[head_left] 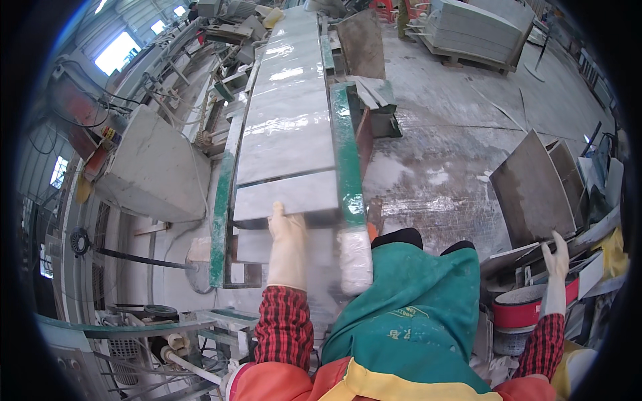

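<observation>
My left hand (286, 234), in a cream glove, grips the near edge of a pale grey-white stone slab (294, 194) at the near end of a conveyor. Its thumb lies on the slab's top; the other fingers are hidden below. A narrow dark gap parts this slab from a row of wet, shiny slabs (287, 127) running away from me. Far to the right, my right hand (556, 259), also gloved, is raised with thumb and fingers apart. It is beside the lower edge of a leaning brown-grey board (535, 194); whether it touches cannot be made out.
Green rails (349, 154) flank the conveyor, and a plastic-wrapped post (355, 260) stands at its near right end. A red-banded bucket (518, 306) sits below my right hand. A pallet of stacked slabs (471, 30) stands far right. A large grey block-shaped housing (154, 164) is left.
</observation>
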`<state>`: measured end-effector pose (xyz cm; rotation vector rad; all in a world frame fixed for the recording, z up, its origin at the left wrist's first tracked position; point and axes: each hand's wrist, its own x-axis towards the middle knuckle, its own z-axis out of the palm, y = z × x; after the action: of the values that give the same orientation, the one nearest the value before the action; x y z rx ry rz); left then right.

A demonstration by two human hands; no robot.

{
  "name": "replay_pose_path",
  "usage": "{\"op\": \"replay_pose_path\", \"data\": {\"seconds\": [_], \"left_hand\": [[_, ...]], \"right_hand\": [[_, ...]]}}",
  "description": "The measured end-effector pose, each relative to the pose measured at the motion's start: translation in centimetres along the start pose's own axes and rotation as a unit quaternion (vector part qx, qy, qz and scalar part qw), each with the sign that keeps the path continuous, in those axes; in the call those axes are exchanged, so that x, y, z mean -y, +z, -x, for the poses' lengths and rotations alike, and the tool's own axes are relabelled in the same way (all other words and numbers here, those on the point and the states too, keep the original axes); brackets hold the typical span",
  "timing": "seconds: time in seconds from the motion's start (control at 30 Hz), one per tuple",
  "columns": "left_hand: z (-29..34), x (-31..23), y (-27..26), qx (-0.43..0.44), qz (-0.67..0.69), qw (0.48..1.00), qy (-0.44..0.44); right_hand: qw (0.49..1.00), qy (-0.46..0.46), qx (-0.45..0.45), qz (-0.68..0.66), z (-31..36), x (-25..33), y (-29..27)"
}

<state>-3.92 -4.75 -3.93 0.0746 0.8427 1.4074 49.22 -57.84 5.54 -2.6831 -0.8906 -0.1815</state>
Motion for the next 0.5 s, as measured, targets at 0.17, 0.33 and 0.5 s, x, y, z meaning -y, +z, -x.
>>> {"op": "replay_pose_path", "data": {"seconds": [0.17,0.33,0.5], "left_hand": [[-1.7,0.5,0.3,0.012,0.018,1.0,0.002],[-2.8,-0.1,-0.2,0.029,0.034,0.999,-0.015],[-2.5,0.4,1.0,-0.025,0.003,1.0,-0.006]], "right_hand": [[0.982,0.178,-0.053,0.035,7.9,-10.5,-1.8],[0.97,0.194,-0.07,0.13,10.2,-10.1,1.1],[0.967,0.193,-0.071,0.154,10.6,-7.5,0.4]]}}
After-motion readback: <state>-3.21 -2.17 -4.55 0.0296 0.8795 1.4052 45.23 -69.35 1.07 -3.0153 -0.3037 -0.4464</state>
